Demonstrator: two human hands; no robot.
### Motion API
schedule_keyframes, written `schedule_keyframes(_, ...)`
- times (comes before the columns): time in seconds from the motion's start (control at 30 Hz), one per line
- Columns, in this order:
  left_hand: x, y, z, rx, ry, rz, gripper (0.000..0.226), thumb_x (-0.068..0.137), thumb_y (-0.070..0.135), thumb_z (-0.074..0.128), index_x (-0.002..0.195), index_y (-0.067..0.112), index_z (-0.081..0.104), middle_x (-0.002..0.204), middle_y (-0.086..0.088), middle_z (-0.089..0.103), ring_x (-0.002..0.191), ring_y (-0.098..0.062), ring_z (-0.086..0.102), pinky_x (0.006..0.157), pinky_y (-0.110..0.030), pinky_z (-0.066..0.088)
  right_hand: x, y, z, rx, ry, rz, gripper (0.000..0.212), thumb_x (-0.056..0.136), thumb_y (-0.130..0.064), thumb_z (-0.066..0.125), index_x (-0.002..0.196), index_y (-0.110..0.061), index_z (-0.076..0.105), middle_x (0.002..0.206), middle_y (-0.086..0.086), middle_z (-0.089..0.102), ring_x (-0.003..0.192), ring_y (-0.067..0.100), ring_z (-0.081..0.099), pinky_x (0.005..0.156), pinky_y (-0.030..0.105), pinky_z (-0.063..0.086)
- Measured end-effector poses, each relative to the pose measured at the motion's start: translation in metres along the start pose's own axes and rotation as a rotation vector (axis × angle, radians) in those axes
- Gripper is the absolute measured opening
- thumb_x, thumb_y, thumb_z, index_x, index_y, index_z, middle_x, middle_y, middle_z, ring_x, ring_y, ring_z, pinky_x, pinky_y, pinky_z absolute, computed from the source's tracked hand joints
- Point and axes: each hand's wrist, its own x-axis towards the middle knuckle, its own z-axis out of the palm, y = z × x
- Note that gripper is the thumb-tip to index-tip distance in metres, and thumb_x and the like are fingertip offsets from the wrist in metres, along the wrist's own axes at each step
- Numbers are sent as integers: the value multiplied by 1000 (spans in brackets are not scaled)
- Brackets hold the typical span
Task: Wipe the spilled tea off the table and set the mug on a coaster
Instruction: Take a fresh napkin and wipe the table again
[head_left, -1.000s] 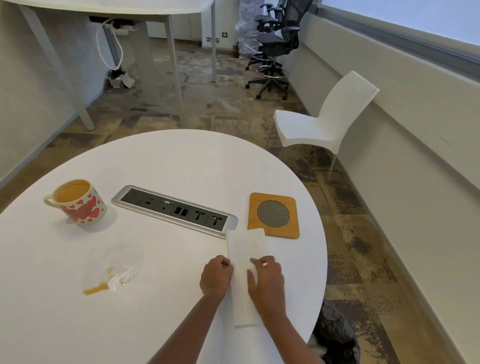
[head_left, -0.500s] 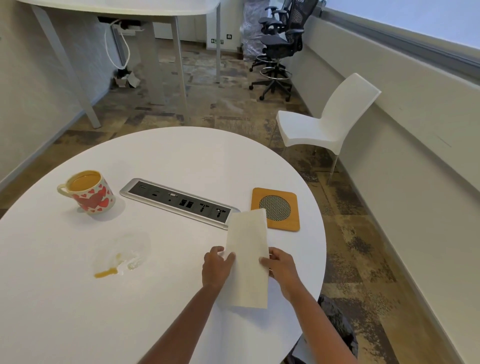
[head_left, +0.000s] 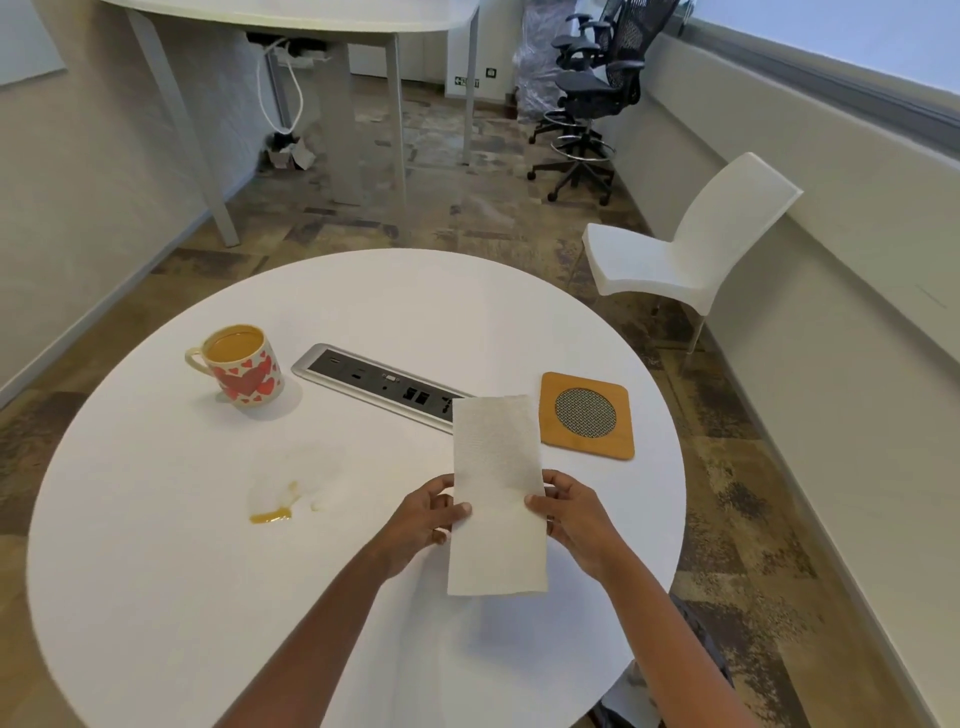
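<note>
Both grips pinch a folded white paper towel (head_left: 496, 493): left hand (head_left: 426, 522) on its left edge, right hand (head_left: 576, 522) on its right edge, thumbs on top, holding it up off the round white surface (head_left: 156, 571). Spilled tea (head_left: 275, 512) (an amber puddle with a pale wet smear) lies to the left of the left grip. Heart-patterned mug (head_left: 241, 364), full of tea, stands farther away and to the left. Wooden coaster (head_left: 587, 415) lies just beyond the right grip, beside the towel's far end. Recessed socket panel (head_left: 374, 382) runs between mug and coaster.
</note>
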Motion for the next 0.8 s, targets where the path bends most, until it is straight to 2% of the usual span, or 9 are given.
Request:
schedule_keyframes(0.1,1,-2,-1,-34,-29,13,27,89,3,54,108,21,57,92,-9,56,74,-11,59,61,-18,49,2,-2,0,-5,-12,-5,21,85,10,53,90,-8,63,85,7,66,78,19,62,72,26,54)
schedule_keyframes(0.2,3,-3,-10,-120,-6,11,23,91,1,49,107,13,61,96,-8,64,84,-17,62,79,-28,52,6,-2,9,-24,-15,-3,19,85,11,51,90,-3,63,86,7,66,77,18,62,65,19,56)
schedule_keyframes(0.23,1,0,-17,-134,9,8,21,91,0,47,103,11,61,93,-8,65,80,-16,63,78,-27,52,9,-2,16,-23,-5,-1,20,85,11,51,90,-3,63,85,7,66,77,18,63,63,17,56)
schedule_keyframes(0.33,-5,8,-37,-55,30,7,28,93,-2,41,77,12,59,77,-3,57,55,-4,58,44,-10,44,17,-2,40,-42,24,19,25,87,13,46,86,-4,64,84,7,65,76,18,61,63,19,54)
schedule_keyframes(0.43,-11,15,-54,-23,48,27,31,92,-1,38,70,14,54,75,-3,52,60,-10,55,36,-10,36,23,-2,64,-79,39,43,27,87,14,39,84,-2,61,89,11,61,76,22,57,67,23,51)
schedule_keyframes(0.53,-14,20,-74,-38,16,108,14,84,6,44,75,12,53,81,-3,49,72,-14,49,49,-19,33,28,1,86,-125,58,38,34,88,14,35,76,-7,58,100,14,58,85,27,54,68,25,51)
schedule_keyframes(0.63,-12,27,-91,-33,8,50,23,93,4,37,86,14,57,82,-2,55,64,-6,54,50,-15,39,29,2,103,-107,46,25,29,92,7,36,98,-11,58,101,10,62,85,21,60,67,23,54)
schedule_keyframes(0.73,-8,34,-106,-41,-6,-4,22,95,9,39,105,17,57,97,-5,62,78,-14,58,62,-19,46,29,-1,115,57,-18,53,30,92,5,36,108,-13,53,101,5,64,90,21,62,69,29,59)
schedule_keyframes(0.8,-7,35,-116,-113,-49,28,17,94,19,44,103,18,60,102,-4,62,90,-15,58,77,-27,48,28,-4,123,231,-53,76,28,91,6,37,105,-12,55,100,7,65,90,23,63,67,30,60)
